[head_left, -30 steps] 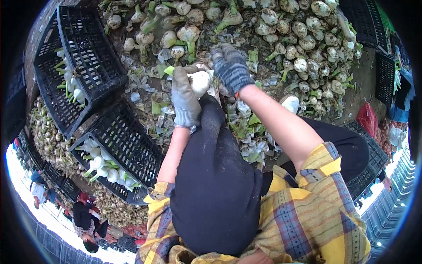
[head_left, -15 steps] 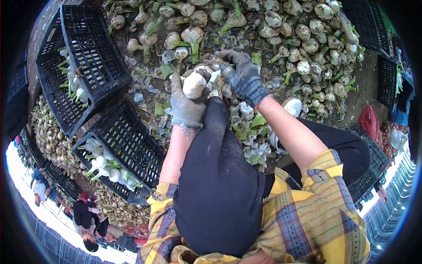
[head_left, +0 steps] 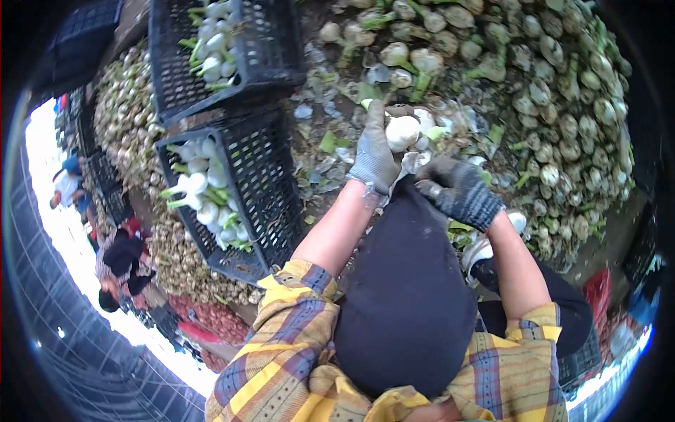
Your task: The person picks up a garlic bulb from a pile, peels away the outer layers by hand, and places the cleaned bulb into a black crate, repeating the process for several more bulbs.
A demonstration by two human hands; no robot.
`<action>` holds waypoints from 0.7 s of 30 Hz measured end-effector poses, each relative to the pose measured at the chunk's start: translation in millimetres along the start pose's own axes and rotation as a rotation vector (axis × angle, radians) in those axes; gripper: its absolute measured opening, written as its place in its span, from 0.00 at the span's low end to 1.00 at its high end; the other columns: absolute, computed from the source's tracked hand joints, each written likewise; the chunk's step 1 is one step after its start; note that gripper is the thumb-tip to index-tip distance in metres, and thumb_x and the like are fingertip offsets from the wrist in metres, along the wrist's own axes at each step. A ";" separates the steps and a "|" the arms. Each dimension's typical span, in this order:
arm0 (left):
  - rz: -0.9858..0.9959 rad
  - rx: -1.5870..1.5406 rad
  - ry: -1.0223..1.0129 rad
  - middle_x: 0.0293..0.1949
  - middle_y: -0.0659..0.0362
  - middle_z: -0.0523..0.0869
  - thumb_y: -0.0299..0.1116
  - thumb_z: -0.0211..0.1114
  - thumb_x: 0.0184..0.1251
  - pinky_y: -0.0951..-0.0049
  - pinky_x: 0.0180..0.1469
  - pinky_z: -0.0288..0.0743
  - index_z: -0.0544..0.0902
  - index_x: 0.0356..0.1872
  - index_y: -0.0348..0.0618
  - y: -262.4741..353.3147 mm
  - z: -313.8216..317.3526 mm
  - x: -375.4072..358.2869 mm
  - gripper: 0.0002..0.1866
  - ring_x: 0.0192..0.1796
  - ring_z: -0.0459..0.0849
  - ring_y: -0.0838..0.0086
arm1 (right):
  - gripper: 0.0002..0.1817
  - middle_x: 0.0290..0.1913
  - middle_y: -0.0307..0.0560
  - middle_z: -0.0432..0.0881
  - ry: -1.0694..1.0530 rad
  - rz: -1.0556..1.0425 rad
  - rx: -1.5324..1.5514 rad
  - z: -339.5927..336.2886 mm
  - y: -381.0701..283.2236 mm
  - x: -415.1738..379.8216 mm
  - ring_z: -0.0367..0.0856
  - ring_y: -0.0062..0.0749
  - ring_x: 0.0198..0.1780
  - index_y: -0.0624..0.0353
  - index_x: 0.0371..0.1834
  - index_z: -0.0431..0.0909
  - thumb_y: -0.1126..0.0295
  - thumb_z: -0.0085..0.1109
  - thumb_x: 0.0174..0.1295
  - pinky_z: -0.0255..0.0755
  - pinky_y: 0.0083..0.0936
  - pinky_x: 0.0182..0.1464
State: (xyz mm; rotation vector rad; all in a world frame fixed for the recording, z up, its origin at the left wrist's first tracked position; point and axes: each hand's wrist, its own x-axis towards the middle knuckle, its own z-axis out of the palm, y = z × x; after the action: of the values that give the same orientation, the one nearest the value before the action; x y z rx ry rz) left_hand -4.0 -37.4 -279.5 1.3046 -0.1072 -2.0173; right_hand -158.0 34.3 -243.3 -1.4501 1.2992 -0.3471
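My left hand [head_left: 376, 156], in a grey glove, is closed around a peeled white garlic bulb [head_left: 403, 133] just beyond my raised knee. Beside the knee, my right hand [head_left: 460, 190] wears a darker glove with a striped cuff. Its fingers are curled in against the dark trouser cloth [head_left: 411, 260], and whatever they pinch is hidden. Loose papery skins [head_left: 330, 144] and green scraps litter the ground around both hands. Beyond them lie untrimmed garlic bulbs [head_left: 425, 65] with soil and green stems.
At the left, a black crate [head_left: 260, 190] holds cleaned white bulbs [head_left: 204, 186]. Another black crate [head_left: 274, 49] behind it also holds white bulbs. A large heap of dirty garlic [head_left: 562, 126] spreads at the right. Other people [head_left: 123, 257] are at the far left.
The view has swung, so the crates appear nearer the middle. My right hand has come down from beyond the knee to beside it, fingers curled. My left hand still holds the bulb.
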 end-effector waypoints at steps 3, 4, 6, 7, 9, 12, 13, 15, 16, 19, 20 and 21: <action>0.144 0.218 0.010 0.38 0.54 0.83 0.57 0.41 0.70 0.65 0.42 0.80 0.77 0.41 0.40 31.8 -13.5 -30.0 0.28 0.41 0.83 0.70 | 0.12 0.36 0.51 0.80 0.202 0.122 0.217 -4.0 6.5 0.6 0.79 0.36 0.38 0.63 0.42 0.77 0.70 0.58 0.55 0.72 0.30 0.43; 0.265 0.386 -0.016 0.39 0.54 0.82 0.57 0.41 0.70 0.66 0.42 0.80 0.76 0.42 0.40 43.0 -25.1 -44.6 0.28 0.41 0.83 0.70 | 0.13 0.35 0.50 0.81 0.261 0.141 0.202 -3.8 11.8 -0.5 0.79 0.34 0.37 0.64 0.42 0.77 0.71 0.59 0.55 0.72 0.28 0.44; 0.574 0.685 0.131 0.39 0.54 0.81 0.43 0.40 0.74 0.75 0.44 0.77 0.77 0.38 0.40 73.2 -45.7 -78.1 0.20 0.42 0.80 0.72 | 0.13 0.37 0.53 0.81 0.223 0.298 0.470 -10.7 8.1 0.3 0.79 0.37 0.39 0.65 0.43 0.77 0.70 0.57 0.57 0.72 0.28 0.46; 0.663 0.793 0.228 0.40 0.54 0.81 0.38 0.43 0.72 0.74 0.44 0.76 0.77 0.38 0.41 87.9 -63.7 -96.9 0.15 0.42 0.80 0.72 | 0.13 0.37 0.54 0.81 0.226 0.274 0.366 -9.0 14.9 0.4 0.80 0.39 0.39 0.65 0.43 0.77 0.69 0.56 0.57 0.72 0.29 0.46; 0.795 1.028 0.474 0.39 0.56 0.80 0.32 0.48 0.69 0.75 0.44 0.74 0.77 0.39 0.42 114.1 -106.1 -133.1 0.09 0.42 0.79 0.73 | 0.14 0.38 0.55 0.81 0.255 0.169 0.186 -1.8 38.0 2.7 0.80 0.43 0.40 0.64 0.42 0.77 0.68 0.56 0.56 0.72 0.32 0.46; 0.753 1.354 0.811 0.41 0.55 0.79 0.34 0.58 0.64 0.72 0.48 0.70 0.74 0.46 0.36 136.5 -196.2 -184.1 0.14 0.43 0.76 0.71 | 0.15 0.37 0.60 0.80 0.283 0.107 -0.111 0.1 47.5 -2.7 0.79 0.51 0.42 0.64 0.40 0.78 0.65 0.56 0.54 0.72 0.36 0.46; 0.676 1.091 0.874 0.45 0.51 0.78 0.32 0.63 0.61 0.68 0.53 0.68 0.72 0.49 0.32 139.4 -252.5 -196.8 0.19 0.47 0.76 0.67 | 0.15 0.37 0.60 0.80 0.290 0.123 -0.086 -0.5 45.8 -5.1 0.79 0.52 0.42 0.64 0.39 0.78 0.64 0.56 0.54 0.72 0.37 0.46; 0.634 1.116 1.047 0.46 0.51 0.77 0.36 0.61 0.64 0.68 0.54 0.67 0.71 0.51 0.30 129.4 -273.8 -209.1 0.21 0.48 0.75 0.67 | 0.15 0.37 0.60 0.80 0.294 0.150 -0.046 -5.4 37.1 -3.8 0.78 0.52 0.42 0.64 0.39 0.78 0.63 0.56 0.55 0.71 0.38 0.46; 0.699 1.358 1.100 0.46 0.51 0.77 0.37 0.60 0.65 0.68 0.54 0.67 0.71 0.52 0.30 128.5 -273.1 -208.9 0.21 0.49 0.75 0.67 | 0.15 0.37 0.60 0.80 0.286 0.167 -0.028 -8.0 34.9 -4.2 0.78 0.53 0.42 0.64 0.39 0.78 0.63 0.56 0.55 0.71 0.38 0.46; 1.059 1.342 0.691 0.52 0.53 0.71 0.22 0.58 0.61 0.68 0.62 0.58 0.68 0.53 0.35 124.0 -178.8 -167.1 0.19 0.55 0.69 0.67 | 0.15 0.37 0.58 0.80 0.301 0.200 0.038 -11.1 34.8 -1.2 0.78 0.51 0.41 0.62 0.40 0.79 0.62 0.56 0.56 0.71 0.37 0.45; 1.072 1.321 0.561 0.54 0.54 0.71 0.18 0.58 0.58 0.68 0.62 0.59 0.68 0.54 0.36 116.1 -142.8 -146.1 0.21 0.58 0.68 0.68 | 0.16 0.37 0.58 0.80 0.298 0.202 0.071 -14.9 29.8 0.1 0.79 0.51 0.41 0.62 0.41 0.79 0.62 0.56 0.56 0.71 0.36 0.45; 1.171 1.417 0.391 0.55 0.52 0.72 0.21 0.59 0.61 0.70 0.63 0.60 0.69 0.57 0.37 108.7 -104.4 -125.2 0.21 0.60 0.69 0.68 | 0.16 0.38 0.59 0.81 0.295 0.234 0.096 -14.7 30.4 1.4 0.79 0.50 0.41 0.63 0.41 0.79 0.62 0.56 0.57 0.72 0.36 0.46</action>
State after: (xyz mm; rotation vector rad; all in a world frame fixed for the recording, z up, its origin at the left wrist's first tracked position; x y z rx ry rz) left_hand 167.1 -10.4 -187.9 1.6636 -1.8405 -0.4505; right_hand -184.5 31.8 -264.1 -1.1804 1.6489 -0.4728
